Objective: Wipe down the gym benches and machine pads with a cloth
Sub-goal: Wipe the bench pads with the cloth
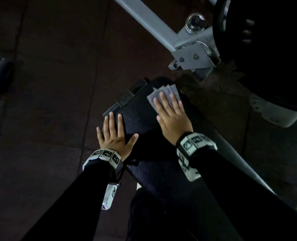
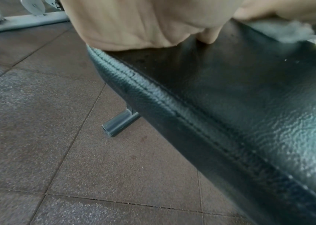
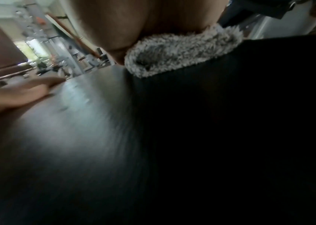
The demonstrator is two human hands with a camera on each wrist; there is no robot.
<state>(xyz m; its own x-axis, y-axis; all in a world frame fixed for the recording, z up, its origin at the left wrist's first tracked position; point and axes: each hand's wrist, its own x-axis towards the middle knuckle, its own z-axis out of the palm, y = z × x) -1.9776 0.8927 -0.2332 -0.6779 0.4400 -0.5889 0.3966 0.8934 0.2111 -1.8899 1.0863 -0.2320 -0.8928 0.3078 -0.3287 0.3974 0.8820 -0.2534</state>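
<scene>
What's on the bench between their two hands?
Nothing: in the head view only bare black bench padding separates the left hand from the right hand pressing the cloth.

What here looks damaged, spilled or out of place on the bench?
Nothing stands out. The right hand presses the grey cloth flat on the black bench pad, and the left hand rests open at its edge. The stitched seam looks intact.
</scene>
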